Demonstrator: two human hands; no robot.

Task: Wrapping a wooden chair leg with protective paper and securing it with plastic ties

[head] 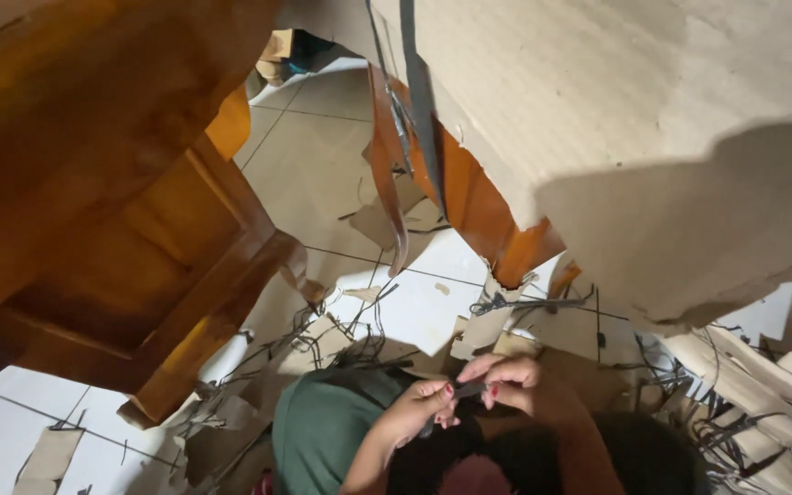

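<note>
Low in the picture my two hands meet over my lap. My left hand (pixel 422 410) pinches one end of a thin dark strip (pixel 467 391), and my right hand (pixel 509 376) closes its fingers on the other end. The nails on both hands are painted red. Green cloth (pixel 323 431) lies just left of my left forearm, and dark cloth lies below the hands. What the strip is made of I cannot tell.
A wooden piece of furniture (pixel 130 247) fills the left side. A large torn cardboard sheet (pixel 653 137) hangs over the upper right. Cardboard scraps (pixel 48 454) and several loose dark strips (pixel 524 302) litter the white tiled floor (pixel 414 307) around me.
</note>
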